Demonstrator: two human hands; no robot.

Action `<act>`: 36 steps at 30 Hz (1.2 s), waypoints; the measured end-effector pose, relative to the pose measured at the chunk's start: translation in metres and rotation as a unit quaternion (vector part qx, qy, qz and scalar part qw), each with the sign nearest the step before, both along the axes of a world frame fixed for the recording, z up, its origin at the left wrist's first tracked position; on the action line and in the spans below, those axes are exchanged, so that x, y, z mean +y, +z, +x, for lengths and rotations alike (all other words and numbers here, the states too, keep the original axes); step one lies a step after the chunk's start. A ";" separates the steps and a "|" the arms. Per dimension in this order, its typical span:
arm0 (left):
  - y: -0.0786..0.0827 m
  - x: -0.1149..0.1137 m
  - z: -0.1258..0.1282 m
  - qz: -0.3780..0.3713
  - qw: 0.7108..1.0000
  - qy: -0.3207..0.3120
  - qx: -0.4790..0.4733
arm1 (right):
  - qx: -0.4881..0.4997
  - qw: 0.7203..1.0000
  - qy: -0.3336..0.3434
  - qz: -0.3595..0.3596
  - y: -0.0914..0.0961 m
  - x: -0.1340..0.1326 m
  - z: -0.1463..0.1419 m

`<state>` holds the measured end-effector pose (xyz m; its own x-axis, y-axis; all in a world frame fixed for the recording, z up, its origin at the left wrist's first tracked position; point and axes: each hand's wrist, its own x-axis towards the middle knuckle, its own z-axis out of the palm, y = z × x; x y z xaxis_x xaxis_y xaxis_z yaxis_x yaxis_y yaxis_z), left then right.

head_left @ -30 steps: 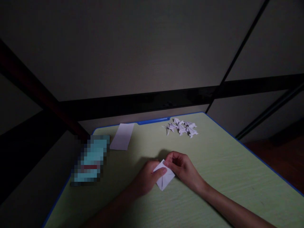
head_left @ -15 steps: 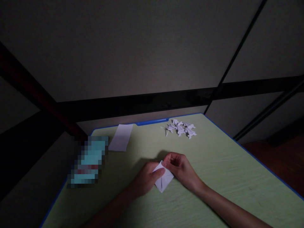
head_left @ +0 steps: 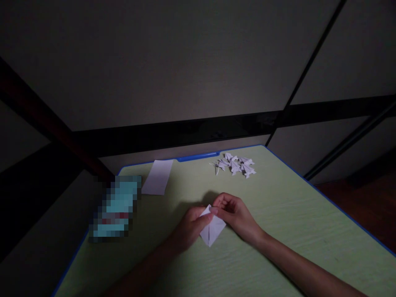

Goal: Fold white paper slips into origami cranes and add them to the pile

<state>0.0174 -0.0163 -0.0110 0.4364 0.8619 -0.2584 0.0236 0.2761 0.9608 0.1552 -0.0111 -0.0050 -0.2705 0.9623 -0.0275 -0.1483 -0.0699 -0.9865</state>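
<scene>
A small white folded paper (head_left: 212,230), diamond-shaped with a centre crease, lies on the pale green table (head_left: 287,231). My left hand (head_left: 190,226) pinches its upper left edge with thumb and fingers. My right hand (head_left: 236,215) is curled over its top corner, fingertips pressed on the paper. Both forearms reach in from the bottom edge.
A pile of several small white folded paper figures (head_left: 235,165) lies at the table's far side. A flat white sheet (head_left: 157,177) rests at the far left. A blurred teal object (head_left: 116,208) sits at the left edge. The table has a blue rim (head_left: 198,156); dark walls stand behind.
Both hands have shifted slightly up the paper's top corner; the left thumb now meets the right fingertips there. The paper stays in place.
</scene>
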 end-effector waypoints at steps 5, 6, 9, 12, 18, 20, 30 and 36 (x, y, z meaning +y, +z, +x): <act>0.005 0.002 -0.005 -0.004 1.000 -0.017 0.023 | -0.016 0.996 0.085 0.003 0.000 0.000 0.005; 0.005 0.002 -0.006 -0.001 0.999 -0.020 0.025 | -0.027 0.994 0.102 0.001 0.001 0.000 0.006; 0.003 0.002 -0.007 0.000 0.999 -0.034 0.029 | -0.055 0.988 0.143 -0.001 0.001 -0.001 0.008; 0.002 0.002 -0.009 -0.008 0.999 -0.046 0.023 | -0.053 0.986 0.158 -0.001 0.000 -0.002 0.008; 0.003 0.002 -0.012 -0.011 0.999 -0.043 0.011 | -0.005 0.985 0.167 -0.032 0.000 -0.004 0.006; 0.004 0.001 -0.012 -0.011 0.998 -0.059 0.006 | -0.006 0.986 0.162 -0.029 0.001 -0.005 0.005; 0.001 0.001 -0.011 0.035 0.995 -0.091 0.029 | -0.068 0.988 0.128 0.044 -0.002 -0.010 0.004; 0.000 0.000 -0.009 0.016 0.997 -0.076 0.025 | -0.068 0.988 0.127 0.045 -0.002 -0.010 0.004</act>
